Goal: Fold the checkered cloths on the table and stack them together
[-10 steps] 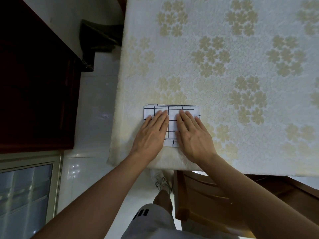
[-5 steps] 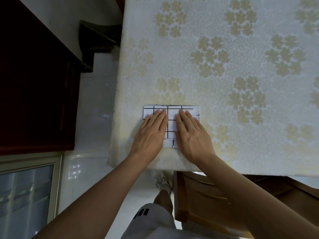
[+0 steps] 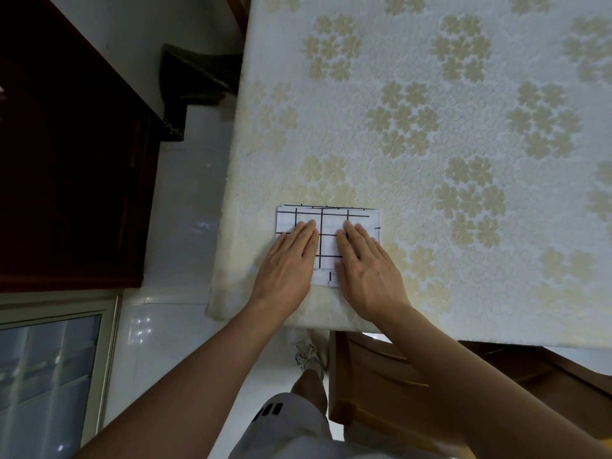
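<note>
A folded white cloth with a black grid pattern (image 3: pixel 331 223) lies near the front left corner of the table (image 3: pixel 430 127). Layered edges show at its far side, so it looks like a small stack. My left hand (image 3: pixel 286 266) lies flat, palm down, on its left half. My right hand (image 3: pixel 366 270) lies flat on its right half, fingers together and pointing away from me. Both hands press on the cloth without gripping it. The near part of the cloth is hidden under my hands.
A cream tablecloth with pale flower clusters covers the table. A wooden chair (image 3: pixel 397 385) stands under the table's near edge on the right. Dark wooden furniture (image 3: pixel 66 160) and white floor tiles (image 3: pixel 185 226) lie to the left, past the table's left edge.
Both hands have stayed flat on the folded cloth, sliding only slightly. The cloth has not moved.
</note>
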`<state>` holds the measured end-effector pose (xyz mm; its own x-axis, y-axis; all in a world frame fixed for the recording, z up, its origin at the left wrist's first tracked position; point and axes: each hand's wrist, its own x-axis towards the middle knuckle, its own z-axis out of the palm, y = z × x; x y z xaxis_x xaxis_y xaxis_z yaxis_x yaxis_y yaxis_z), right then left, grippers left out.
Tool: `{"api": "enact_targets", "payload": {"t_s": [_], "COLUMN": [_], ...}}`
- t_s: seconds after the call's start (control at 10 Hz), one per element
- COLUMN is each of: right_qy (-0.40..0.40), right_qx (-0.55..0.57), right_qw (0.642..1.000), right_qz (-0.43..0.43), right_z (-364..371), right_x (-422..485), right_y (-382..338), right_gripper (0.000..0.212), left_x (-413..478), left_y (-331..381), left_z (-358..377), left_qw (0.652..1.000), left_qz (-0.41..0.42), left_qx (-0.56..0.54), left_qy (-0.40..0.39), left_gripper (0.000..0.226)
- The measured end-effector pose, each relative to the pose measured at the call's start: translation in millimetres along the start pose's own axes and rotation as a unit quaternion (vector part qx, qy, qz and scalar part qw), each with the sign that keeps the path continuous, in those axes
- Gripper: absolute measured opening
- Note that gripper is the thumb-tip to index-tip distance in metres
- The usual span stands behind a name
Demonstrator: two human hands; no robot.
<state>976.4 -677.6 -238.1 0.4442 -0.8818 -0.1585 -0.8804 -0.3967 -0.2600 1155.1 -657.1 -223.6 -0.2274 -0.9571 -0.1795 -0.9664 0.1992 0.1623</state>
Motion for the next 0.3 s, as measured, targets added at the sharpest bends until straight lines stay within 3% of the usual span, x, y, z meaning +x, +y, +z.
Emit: {"api": "enact_targets", "payload": {"t_s": [0.3], "right_qy": [0.023], "right_qx": [-0.017], "right_qw": [1.000], "right_qz": [0.010], "right_z": [-69], "right_x": [18], "right_y": [4], "right_gripper": [0.058], "left_x": [16], "left_y": [5], "left_z": [-53], "left_qw": [0.993], "left_qz": [-0.022], "left_qx": [0.020], "left_qy": [0.117], "left_gripper": [0.055]}}
